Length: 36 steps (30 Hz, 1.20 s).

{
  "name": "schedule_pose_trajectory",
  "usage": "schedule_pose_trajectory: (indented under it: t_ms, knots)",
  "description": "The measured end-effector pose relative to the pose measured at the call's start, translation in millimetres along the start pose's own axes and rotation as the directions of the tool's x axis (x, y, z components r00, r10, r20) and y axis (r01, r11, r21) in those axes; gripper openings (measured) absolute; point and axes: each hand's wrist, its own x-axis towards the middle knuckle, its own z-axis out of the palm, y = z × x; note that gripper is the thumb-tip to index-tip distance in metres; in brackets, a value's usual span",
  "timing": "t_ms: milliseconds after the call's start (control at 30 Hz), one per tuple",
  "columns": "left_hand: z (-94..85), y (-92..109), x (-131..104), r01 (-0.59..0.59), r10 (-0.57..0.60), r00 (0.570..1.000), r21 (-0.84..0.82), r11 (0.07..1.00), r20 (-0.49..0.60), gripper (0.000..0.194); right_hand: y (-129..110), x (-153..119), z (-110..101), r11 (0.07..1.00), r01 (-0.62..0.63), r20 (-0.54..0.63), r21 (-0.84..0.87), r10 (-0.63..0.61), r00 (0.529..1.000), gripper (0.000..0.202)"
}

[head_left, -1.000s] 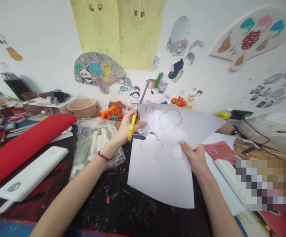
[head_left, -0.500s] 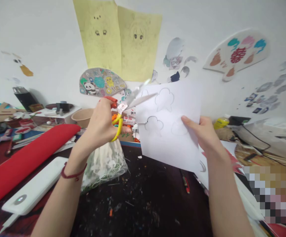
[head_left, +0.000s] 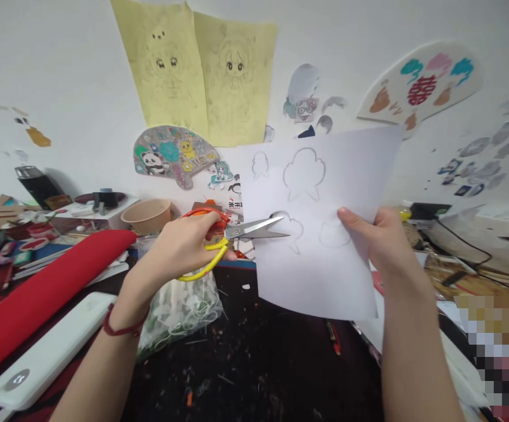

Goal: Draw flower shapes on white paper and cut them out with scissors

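The left hand [head_left: 188, 241] holds yellow-and-red scissors [head_left: 234, 232], blades parted in front of a white sheet [head_left: 309, 278] with pencil outlines [head_left: 304, 173]; the right hand [head_left: 386, 243] pinches that sheet's right side. On the table [head_left: 219, 375], a white power bank [head_left: 54, 354] lies toward the near left corner, a tan bowl [head_left: 147, 215] toward the far edge.

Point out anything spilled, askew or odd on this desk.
A white scrap and an orange scrap lie loose on the dark tabletop near the clear bag; they look like stray debris, scattered rather than gathered.

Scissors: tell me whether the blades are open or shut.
Open, slightly: the scissors in the left hand show a narrow gap between the blade tips.
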Motion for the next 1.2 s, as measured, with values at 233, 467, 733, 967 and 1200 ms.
schedule_pose_trajectory:
  t_ms: [233, 467, 733, 967, 1200]
  knots:
    - [3.6, 4.4, 0.9, -0.043, 0.044, 0.999, -0.056, 0.998, 0.026, 0.044, -1.9, -5.1, 1.4, 0.999, -0.003, 0.115, -0.052, 0.009, 0.993, 0.032]
    - [7.5, 12.8, 1.4, -0.081, 0.100, 0.993, -0.244, 0.966, 0.066, 0.037, 4.8, -4.1, 2.2, 0.994, 0.104, 0.154, 0.012, -0.105, 0.982, 0.027]
    - [10.4, 25.2, 2.2, -0.038, 0.078, 0.986, -0.257, 0.966, 0.147, 0.049, 6.4, -2.6, 8.9, 0.972, 0.233, 0.129, 0.042, -0.236, 0.963, 0.017]
    - [14.7, 28.6, 3.2, -0.042, 0.050, 0.998, -0.223, 0.974, 0.031, 0.042, 4.7, -2.1, 10.7, 0.947, 0.308, 0.101, 0.087, -0.316, 0.943, 0.014]
    - [15.3, 26.5, 2.7, -0.053, 0.060, 0.998, -0.173, 0.983, 0.034, 0.040, 9.0, 0.4, 9.9, 0.938, 0.330, 0.083, 0.108, -0.339, 0.937, 0.012]
